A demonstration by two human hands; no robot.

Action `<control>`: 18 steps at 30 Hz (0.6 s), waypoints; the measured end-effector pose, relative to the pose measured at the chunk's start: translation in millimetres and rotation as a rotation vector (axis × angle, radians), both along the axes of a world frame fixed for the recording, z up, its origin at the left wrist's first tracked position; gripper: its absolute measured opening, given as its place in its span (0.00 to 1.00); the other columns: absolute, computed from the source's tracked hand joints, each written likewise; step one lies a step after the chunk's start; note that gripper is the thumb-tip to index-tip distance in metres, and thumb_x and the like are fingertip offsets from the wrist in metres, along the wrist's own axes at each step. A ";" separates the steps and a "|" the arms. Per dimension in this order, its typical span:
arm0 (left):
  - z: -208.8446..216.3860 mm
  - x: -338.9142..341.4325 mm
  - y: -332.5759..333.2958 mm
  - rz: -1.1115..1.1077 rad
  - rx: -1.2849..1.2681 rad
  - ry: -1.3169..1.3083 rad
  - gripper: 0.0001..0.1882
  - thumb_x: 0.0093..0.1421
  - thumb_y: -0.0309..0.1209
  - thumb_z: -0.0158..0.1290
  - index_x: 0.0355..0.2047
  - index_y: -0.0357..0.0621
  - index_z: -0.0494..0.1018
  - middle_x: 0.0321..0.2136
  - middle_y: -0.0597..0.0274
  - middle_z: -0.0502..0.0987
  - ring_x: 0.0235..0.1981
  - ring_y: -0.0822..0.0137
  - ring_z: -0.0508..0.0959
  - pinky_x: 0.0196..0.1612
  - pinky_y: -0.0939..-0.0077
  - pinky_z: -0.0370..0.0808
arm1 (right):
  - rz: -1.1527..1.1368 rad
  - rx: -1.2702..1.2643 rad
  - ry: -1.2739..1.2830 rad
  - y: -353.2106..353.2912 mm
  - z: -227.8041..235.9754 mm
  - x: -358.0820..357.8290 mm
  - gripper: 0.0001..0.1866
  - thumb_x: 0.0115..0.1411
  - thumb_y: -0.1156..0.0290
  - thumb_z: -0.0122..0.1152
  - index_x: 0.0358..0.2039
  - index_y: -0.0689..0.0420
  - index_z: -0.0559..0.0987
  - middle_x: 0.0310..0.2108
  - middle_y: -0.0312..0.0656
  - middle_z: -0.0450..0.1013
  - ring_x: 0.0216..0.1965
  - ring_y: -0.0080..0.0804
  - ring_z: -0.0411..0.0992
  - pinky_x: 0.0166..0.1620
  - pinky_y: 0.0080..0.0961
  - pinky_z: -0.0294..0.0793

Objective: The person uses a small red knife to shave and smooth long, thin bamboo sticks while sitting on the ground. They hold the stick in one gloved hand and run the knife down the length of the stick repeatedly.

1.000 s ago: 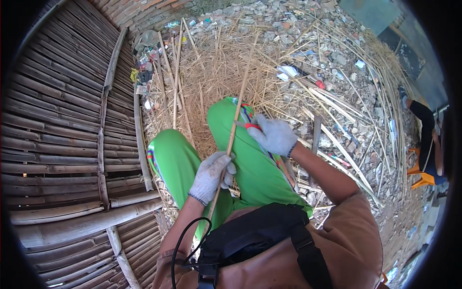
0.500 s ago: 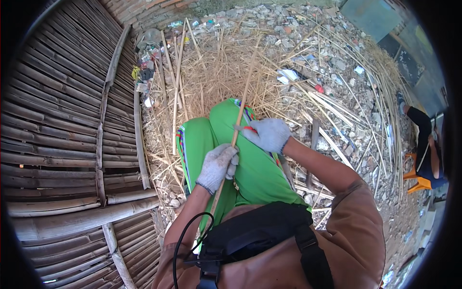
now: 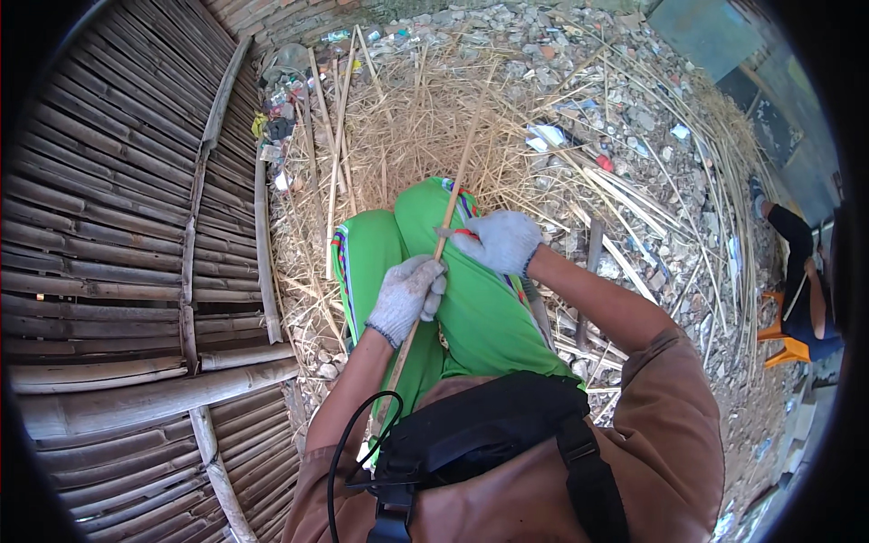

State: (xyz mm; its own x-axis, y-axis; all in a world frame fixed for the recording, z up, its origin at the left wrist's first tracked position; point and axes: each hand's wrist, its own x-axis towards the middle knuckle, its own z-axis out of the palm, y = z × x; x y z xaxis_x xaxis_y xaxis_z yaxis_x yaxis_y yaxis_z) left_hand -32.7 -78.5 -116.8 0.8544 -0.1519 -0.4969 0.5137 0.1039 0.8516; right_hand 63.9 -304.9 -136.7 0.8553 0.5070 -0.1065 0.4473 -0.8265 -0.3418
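A long, thin bamboo strip (image 3: 464, 163) runs slantwise over my lap, from beside my waist to the straw beyond my knees. My left hand (image 3: 403, 294), in a whitish knit glove, is closed around it above my thighs. Just beyond, my right hand (image 3: 502, 242), gloved alike, grips a small knife with a red handle. The short knife blade (image 3: 444, 233) lies across the strip, touching it. Most of the handle is hidden in the glove. Green trousers (image 3: 480, 317) with patterned side stripes cover my legs.
Left of me stands a bamboo slat structure (image 3: 100, 244). Pale shavings (image 3: 425, 136) and bamboo strips (image 3: 625, 195) litter the stony ground ahead and to the right. A dark stick (image 3: 591, 262) stands by my right knee. Another person sits on an orange chair (image 3: 786, 348) at far right.
The knife and my right hand have shifted very slightly toward the left along with the view. Both hands keep their grips, and the strip lies nearly the same way.
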 end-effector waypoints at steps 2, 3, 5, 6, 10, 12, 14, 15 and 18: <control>2.8 -8.2 5.4 -0.009 0.010 0.019 0.15 0.76 0.36 0.56 0.50 0.34 0.78 0.24 0.67 0.76 0.14 0.77 0.69 0.15 0.79 0.63 | -0.022 0.020 0.016 5.9 8.0 -4.6 0.36 0.74 0.34 0.44 0.34 0.52 0.88 0.29 0.58 0.83 0.32 0.57 0.85 0.38 0.55 0.84; 5.3 -14.7 7.8 -0.013 0.008 0.030 0.15 0.77 0.36 0.55 0.50 0.34 0.78 0.24 0.67 0.76 0.14 0.77 0.68 0.15 0.79 0.63 | -0.027 -0.001 0.037 5.4 9.5 -3.7 0.36 0.74 0.34 0.43 0.35 0.53 0.88 0.30 0.58 0.84 0.32 0.57 0.85 0.38 0.55 0.84; 9.9 -24.6 11.3 -0.007 0.005 0.046 0.15 0.77 0.36 0.55 0.51 0.34 0.78 0.24 0.68 0.76 0.13 0.77 0.68 0.15 0.78 0.62 | -0.034 -0.040 0.084 3.6 8.6 -0.5 0.38 0.74 0.33 0.42 0.37 0.53 0.89 0.31 0.57 0.84 0.34 0.57 0.85 0.39 0.55 0.84; 11.4 -27.9 13.2 0.002 0.001 0.049 0.16 0.77 0.37 0.55 0.51 0.34 0.77 0.23 0.68 0.75 0.13 0.77 0.67 0.15 0.79 0.62 | -0.020 -0.015 0.049 3.6 1.9 3.1 0.38 0.75 0.33 0.42 0.38 0.53 0.89 0.30 0.57 0.83 0.33 0.57 0.85 0.39 0.55 0.84; 20.8 -49.1 17.6 -0.011 0.029 0.047 0.16 0.77 0.38 0.56 0.51 0.34 0.77 0.23 0.68 0.75 0.13 0.77 0.67 0.14 0.79 0.61 | -0.033 -0.023 0.061 4.6 -2.9 3.1 0.39 0.75 0.32 0.41 0.36 0.53 0.89 0.31 0.57 0.84 0.34 0.58 0.85 0.40 0.56 0.84; 26.0 -62.9 26.6 -0.008 0.012 0.087 0.17 0.77 0.39 0.55 0.51 0.34 0.78 0.24 0.68 0.75 0.13 0.78 0.68 0.15 0.80 0.62 | -0.038 -0.033 0.085 6.6 2.8 4.0 0.39 0.74 0.32 0.41 0.35 0.54 0.89 0.32 0.57 0.84 0.36 0.57 0.85 0.42 0.56 0.84; 31.7 -77.6 31.6 -0.004 0.006 0.114 0.18 0.78 0.39 0.55 0.52 0.34 0.78 0.24 0.69 0.75 0.14 0.78 0.68 0.15 0.81 0.62 | -0.024 -0.002 0.072 2.6 -1.0 4.3 0.40 0.74 0.32 0.41 0.34 0.54 0.89 0.32 0.58 0.84 0.36 0.57 0.85 0.42 0.56 0.84; 34.9 -82.9 31.5 -0.001 0.018 0.117 0.17 0.77 0.39 0.55 0.51 0.34 0.78 0.23 0.69 0.74 0.14 0.78 0.67 0.15 0.80 0.62 | -0.024 0.000 0.065 1.8 -3.4 3.8 0.41 0.74 0.31 0.41 0.34 0.54 0.89 0.32 0.58 0.84 0.35 0.57 0.85 0.41 0.56 0.84; 43.7 -98.2 33.3 0.006 0.048 0.121 0.17 0.77 0.40 0.54 0.50 0.35 0.77 0.22 0.70 0.73 0.13 0.78 0.67 0.15 0.80 0.61 | -0.023 -0.007 0.060 3.7 -2.5 2.6 0.43 0.74 0.29 0.39 0.33 0.54 0.89 0.32 0.59 0.84 0.34 0.58 0.85 0.41 0.56 0.85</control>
State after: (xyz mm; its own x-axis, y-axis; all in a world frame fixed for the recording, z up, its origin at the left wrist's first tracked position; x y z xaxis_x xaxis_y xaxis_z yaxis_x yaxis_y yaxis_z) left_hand -130.9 -45.2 -73.1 0.7886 -0.1207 -0.6029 0.6125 0.0676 0.7876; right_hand 66.5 -301.1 -139.2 0.8587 0.4865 -0.1613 0.4072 -0.8387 -0.3616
